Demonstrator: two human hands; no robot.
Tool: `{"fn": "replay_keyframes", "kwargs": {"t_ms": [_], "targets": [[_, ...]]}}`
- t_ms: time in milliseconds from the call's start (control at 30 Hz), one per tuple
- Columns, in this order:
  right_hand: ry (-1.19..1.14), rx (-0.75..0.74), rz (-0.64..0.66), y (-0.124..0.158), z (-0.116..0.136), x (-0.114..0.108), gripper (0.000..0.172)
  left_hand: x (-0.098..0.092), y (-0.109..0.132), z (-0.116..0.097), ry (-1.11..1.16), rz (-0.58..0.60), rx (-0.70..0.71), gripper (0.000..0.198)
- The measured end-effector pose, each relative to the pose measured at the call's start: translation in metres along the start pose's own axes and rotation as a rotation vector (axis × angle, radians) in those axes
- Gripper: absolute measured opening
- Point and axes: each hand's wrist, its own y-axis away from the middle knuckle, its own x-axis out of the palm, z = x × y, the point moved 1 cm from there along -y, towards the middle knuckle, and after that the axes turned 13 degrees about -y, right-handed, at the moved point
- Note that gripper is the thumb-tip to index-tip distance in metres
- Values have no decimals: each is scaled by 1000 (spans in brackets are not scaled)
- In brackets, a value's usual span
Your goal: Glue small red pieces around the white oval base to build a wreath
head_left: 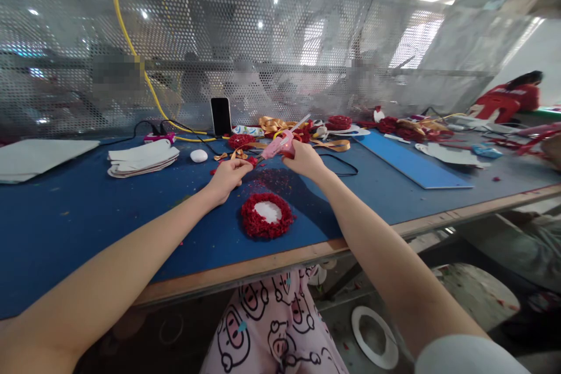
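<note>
Pink glue gun [275, 147], likely light, stiff and hot-tipped, best held well behind its nozzle [260, 158], sits gripped in right hand [304, 159] above blue table [87, 204], near red scrap [252, 160] pinched by left hand [229, 179].

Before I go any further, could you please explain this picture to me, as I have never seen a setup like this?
Of course. There is no robot here: the two bare hands belong to the person wearing the camera on their head, so the single view looks forward and down over their arms. The right hand holds a pink glue gun, its nozzle pointing toward the left hand, which pinches a small red piece. On the blue table, nearest the person, lies a fluffy red round with a white centre. Farther back are a phone, a white oval piece and stacked white sheets; a blue board lies to the right.
</note>
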Motion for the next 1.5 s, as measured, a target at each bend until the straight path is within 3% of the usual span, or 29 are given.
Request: {"fn": "replay_keyframes", "kwargs": {"t_ms": [1500], "targets": [[80,37,48,1,1,0,28,0,0,1,24,23,12,28]]}}
